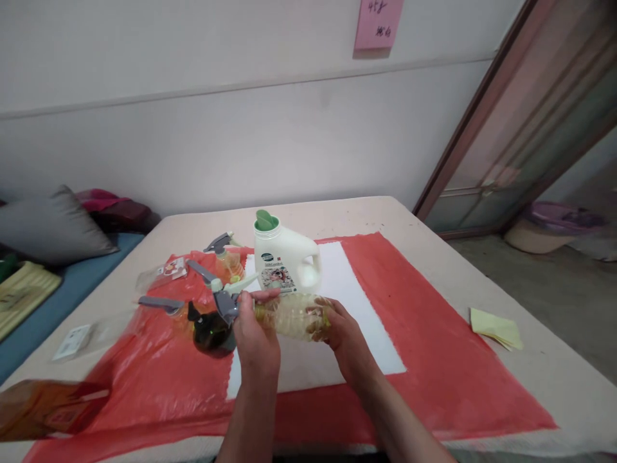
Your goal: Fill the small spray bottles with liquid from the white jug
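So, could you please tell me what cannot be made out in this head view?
All in the head view:
- Neck of the see-through bottle: partly covered by the left hand.
- Base of that bottle: largely covered by the right hand.
- Fine print on the white jug: too small to read.
- Top of the pink note: cut off by the upper edge.
- Orange packet: cut off by the left edge, and blurred.

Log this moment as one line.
left hand: holds spray bottle near trigger head | right hand: holds its other end | white jug: stands beyond it
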`<action>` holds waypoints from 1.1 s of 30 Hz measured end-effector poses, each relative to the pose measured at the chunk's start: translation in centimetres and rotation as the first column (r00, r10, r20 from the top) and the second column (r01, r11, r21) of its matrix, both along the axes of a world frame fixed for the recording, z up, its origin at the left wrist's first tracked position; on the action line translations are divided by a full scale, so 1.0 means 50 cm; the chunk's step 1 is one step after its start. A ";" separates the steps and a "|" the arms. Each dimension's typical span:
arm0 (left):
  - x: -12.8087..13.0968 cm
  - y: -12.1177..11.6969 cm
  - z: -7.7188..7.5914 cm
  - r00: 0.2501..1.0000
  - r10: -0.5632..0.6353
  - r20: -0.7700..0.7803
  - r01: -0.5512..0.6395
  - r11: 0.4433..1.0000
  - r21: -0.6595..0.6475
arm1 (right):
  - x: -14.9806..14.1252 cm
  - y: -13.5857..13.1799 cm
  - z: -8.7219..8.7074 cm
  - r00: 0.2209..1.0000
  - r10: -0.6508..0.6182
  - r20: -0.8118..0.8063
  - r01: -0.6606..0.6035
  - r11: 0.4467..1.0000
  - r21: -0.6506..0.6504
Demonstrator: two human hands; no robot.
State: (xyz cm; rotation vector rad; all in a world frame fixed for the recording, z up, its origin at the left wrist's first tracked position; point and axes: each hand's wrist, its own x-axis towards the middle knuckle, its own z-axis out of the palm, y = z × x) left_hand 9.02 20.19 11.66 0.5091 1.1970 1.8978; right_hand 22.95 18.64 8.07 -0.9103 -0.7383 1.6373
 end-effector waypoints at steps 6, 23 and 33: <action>0.002 0.000 -0.003 0.999 -0.041 0.027 0.042 0.999 -0.015 | 0.004 0.003 -0.002 0.999 -0.038 -0.026 0.038 0.999 0.000; -0.023 -0.001 -0.003 0.981 -0.188 0.051 0.190 0.982 -0.025 | 0.008 -0.002 0.007 0.996 0.091 -0.005 -0.091 0.996 -0.001; -0.031 -0.004 0.001 0.944 -0.238 0.228 0.244 0.970 0.003 | -0.008 -0.006 -0.010 0.993 0.118 -0.015 -0.119 0.992 -0.051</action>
